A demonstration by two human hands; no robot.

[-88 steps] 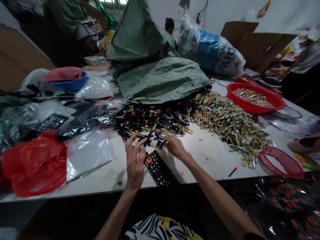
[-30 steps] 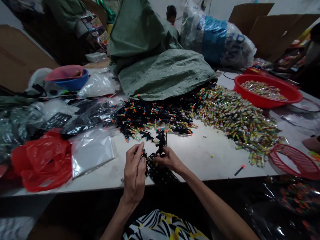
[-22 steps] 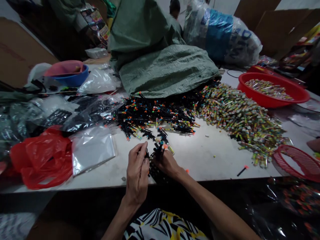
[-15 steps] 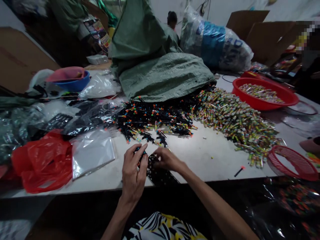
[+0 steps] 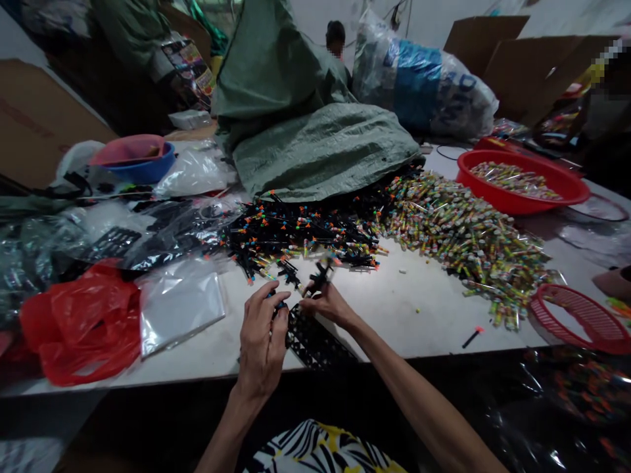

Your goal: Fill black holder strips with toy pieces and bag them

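White tabletop [image 5: 409,315] — 1 black heap [image 5: 300,233], 1 cellophane heap [image 5: 463,243], green tarpaulin [image 5: 320,154] behind

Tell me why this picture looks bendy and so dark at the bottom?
In the head view, the wide lens bends things near the edges, so the front of the white table looks curved. The area below the table is dim, the clear plastic sheet shows white glare, and a blocky patch blurs the top right.
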